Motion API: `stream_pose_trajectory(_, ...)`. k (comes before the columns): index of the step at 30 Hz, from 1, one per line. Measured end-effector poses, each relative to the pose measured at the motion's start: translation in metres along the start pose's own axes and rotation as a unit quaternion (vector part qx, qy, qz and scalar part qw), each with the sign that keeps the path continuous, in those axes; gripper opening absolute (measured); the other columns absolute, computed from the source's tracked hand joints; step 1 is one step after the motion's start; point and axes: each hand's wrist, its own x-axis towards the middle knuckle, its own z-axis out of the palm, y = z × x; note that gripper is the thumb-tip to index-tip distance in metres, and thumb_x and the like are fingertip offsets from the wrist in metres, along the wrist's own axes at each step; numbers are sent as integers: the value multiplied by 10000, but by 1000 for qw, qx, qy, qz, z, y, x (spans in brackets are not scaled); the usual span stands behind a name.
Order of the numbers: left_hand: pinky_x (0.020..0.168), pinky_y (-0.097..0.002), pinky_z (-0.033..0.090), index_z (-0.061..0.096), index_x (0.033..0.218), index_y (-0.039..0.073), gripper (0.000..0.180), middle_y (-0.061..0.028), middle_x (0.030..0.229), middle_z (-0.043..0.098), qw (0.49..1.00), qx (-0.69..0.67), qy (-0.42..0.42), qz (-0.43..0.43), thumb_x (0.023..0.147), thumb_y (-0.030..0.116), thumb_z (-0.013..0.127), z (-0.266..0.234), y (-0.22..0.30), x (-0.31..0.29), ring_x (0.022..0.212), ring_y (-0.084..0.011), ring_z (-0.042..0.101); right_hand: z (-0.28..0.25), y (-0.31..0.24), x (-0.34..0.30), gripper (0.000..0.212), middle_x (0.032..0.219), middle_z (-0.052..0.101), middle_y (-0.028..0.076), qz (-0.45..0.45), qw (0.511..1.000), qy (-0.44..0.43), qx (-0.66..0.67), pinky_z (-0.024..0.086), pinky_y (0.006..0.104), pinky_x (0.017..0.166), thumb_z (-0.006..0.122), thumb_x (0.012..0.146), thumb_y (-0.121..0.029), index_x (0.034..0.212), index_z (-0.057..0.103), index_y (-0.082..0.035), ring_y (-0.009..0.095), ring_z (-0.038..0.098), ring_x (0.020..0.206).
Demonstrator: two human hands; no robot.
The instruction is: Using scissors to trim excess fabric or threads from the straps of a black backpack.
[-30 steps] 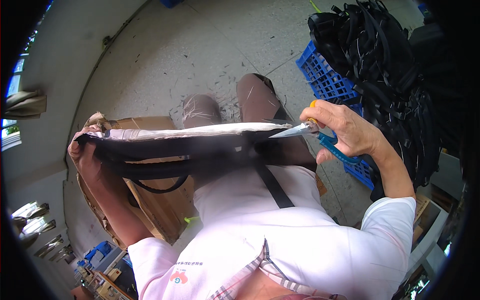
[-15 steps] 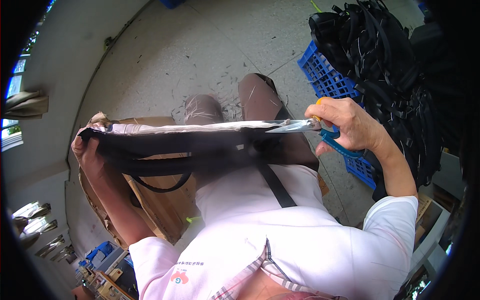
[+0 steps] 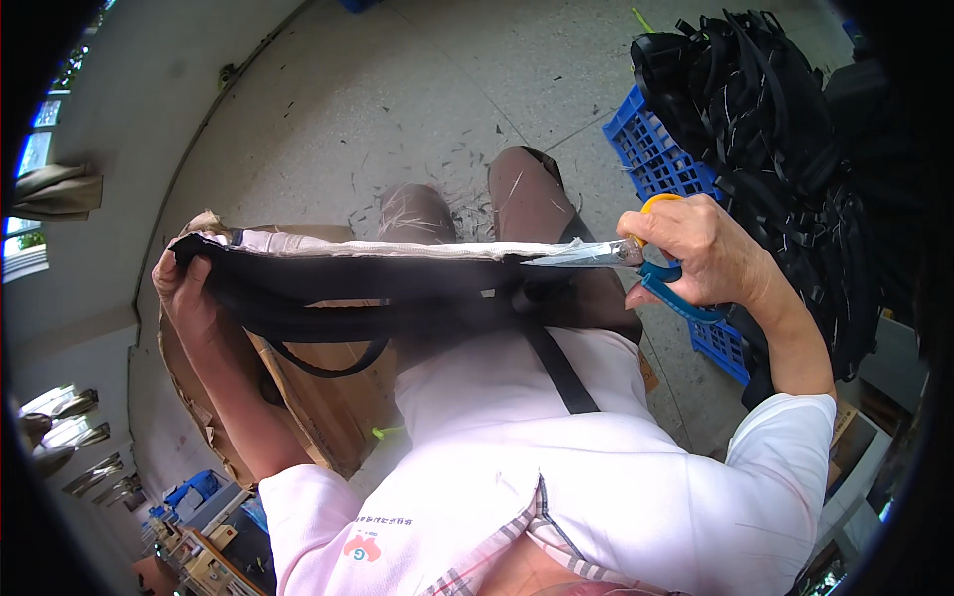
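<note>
My left hand (image 3: 186, 275) pinches the left end of a long black fabric piece (image 3: 397, 281) with straps, stretched across above my lap. A white strip (image 3: 417, 249) runs along its far edge. My right hand (image 3: 711, 250) grips scissors (image 3: 593, 255) with yellow and teal handles. Their blades point left and lie against the right part of the white-edged rim. Whether fabric sits between the blades is hard to make out. One black strap (image 3: 556, 368) hangs down toward my shirt, and a loop of strap (image 3: 333, 366) droops below the left part.
On the right, a heap of black strapped bags (image 3: 765, 119) with loose threads rests on blue plastic crates (image 3: 651, 149). An opened cardboard box (image 3: 338, 417) stands by my left forearm. Thread scraps lie on my trousers (image 3: 417, 214) and the floor (image 3: 447, 89).
The whole view has shifted slightly to the right. Both hands keep their grips, with the scissors still at the fabric's edge.
</note>
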Motion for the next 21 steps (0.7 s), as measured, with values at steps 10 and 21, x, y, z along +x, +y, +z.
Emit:
stream_pose_trajectory(10,808,-334,504,650,980,46,255,-142,997,636,1000,-24,15,4,732,-9,676,7,-2,-1,878,-228,621,3,-5,6,495,655,553,68,26,999,-6,25,463,304,532,750,629,-433,869,547,-51,214,564,583)
stream_pose_trajectory(21,824,-335,483,651,997,49,258,-135,1012,630,1000,-12,18,23,744,6,673,16,-4,0,882,-219,608,6,-4,12,481,626,542,63,-8,1000,9,-14,455,296,510,736,653,-437,870,555,-47,197,557,558)
